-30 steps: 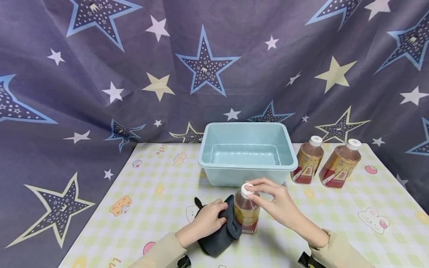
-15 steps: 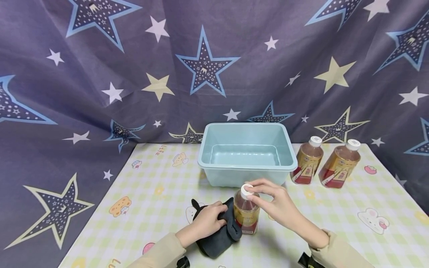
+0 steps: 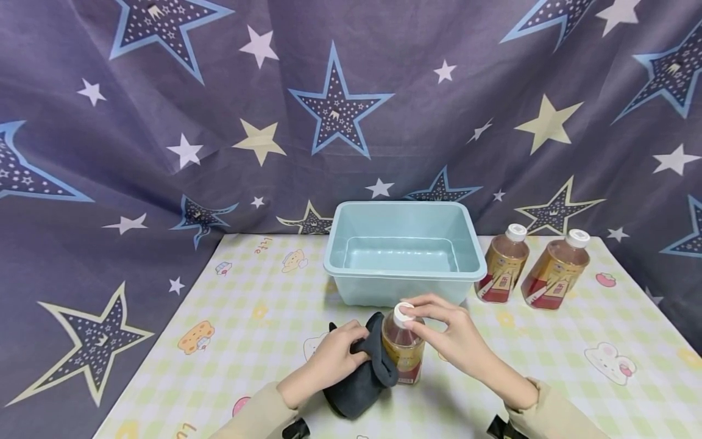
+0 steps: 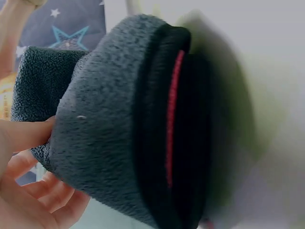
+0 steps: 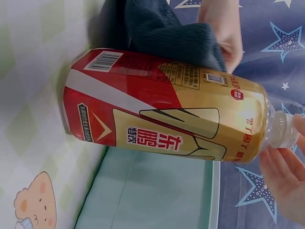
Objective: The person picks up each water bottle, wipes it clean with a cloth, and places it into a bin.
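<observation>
A drink bottle (image 3: pixel 403 356) with a white cap and a red-and-gold label stands upright on the table in front of the basin. My right hand (image 3: pixel 452 332) pinches its cap from the right, thumb and fingers around it. Bunched in my left hand (image 3: pixel 334 360) is a dark grey, fleecy cloth (image 3: pixel 356 390), pressed against the bottle's left side. In the left wrist view the cloth (image 4: pixel 105 119) is folded over, showing a black edge with a red strip. The right wrist view shows the bottle's label (image 5: pixel 167 114) close up, with the cloth touching its side.
Behind the bottle stands a light blue plastic basin (image 3: pixel 406 286). Two more capped bottles, one nearer the basin (image 3: pixel 501 268) and one farther right (image 3: pixel 555 274), stand at the back right. A checked tablecloth (image 3: pixel 247 341) covers the table; a starry curtain (image 3: pixel 219 91) hangs behind.
My left hand has shifted slightly with the cloth, which bunches higher along the bottle's left side. The right hand and the bottle stay nearly in place.
</observation>
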Motion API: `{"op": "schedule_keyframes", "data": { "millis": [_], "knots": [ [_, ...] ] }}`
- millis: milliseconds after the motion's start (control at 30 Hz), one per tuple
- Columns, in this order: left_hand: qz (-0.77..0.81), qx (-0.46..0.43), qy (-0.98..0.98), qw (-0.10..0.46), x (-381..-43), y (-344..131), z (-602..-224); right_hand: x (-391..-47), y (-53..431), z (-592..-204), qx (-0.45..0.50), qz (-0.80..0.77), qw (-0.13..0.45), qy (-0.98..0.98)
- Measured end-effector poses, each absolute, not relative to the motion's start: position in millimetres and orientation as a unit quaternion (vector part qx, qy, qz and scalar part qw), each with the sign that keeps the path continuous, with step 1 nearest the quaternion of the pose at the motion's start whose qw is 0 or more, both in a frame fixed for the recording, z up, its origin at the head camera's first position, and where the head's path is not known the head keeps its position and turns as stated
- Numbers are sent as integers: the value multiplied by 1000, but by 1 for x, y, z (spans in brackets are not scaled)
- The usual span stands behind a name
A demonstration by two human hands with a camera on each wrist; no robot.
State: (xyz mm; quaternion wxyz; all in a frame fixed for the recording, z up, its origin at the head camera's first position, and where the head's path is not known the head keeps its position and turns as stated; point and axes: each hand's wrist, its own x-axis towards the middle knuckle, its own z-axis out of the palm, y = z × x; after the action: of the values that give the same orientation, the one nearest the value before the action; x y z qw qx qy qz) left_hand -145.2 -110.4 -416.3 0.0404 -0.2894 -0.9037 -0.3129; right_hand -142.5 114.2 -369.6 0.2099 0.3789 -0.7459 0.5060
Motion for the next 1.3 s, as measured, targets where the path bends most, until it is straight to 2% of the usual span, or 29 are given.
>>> {"op": "schedule_keyframes", "data": {
  "millis": [667, 1300],
  "knots": [
    [-373, -302, -867, 132, -140, -107, -389, -142, 115, -366, 368, 510, 205, -750],
    [-337, -286, -891, 101, -144, -106, -411, -143, 115, -368, 373, 515, 202, -745]
  ]
}}
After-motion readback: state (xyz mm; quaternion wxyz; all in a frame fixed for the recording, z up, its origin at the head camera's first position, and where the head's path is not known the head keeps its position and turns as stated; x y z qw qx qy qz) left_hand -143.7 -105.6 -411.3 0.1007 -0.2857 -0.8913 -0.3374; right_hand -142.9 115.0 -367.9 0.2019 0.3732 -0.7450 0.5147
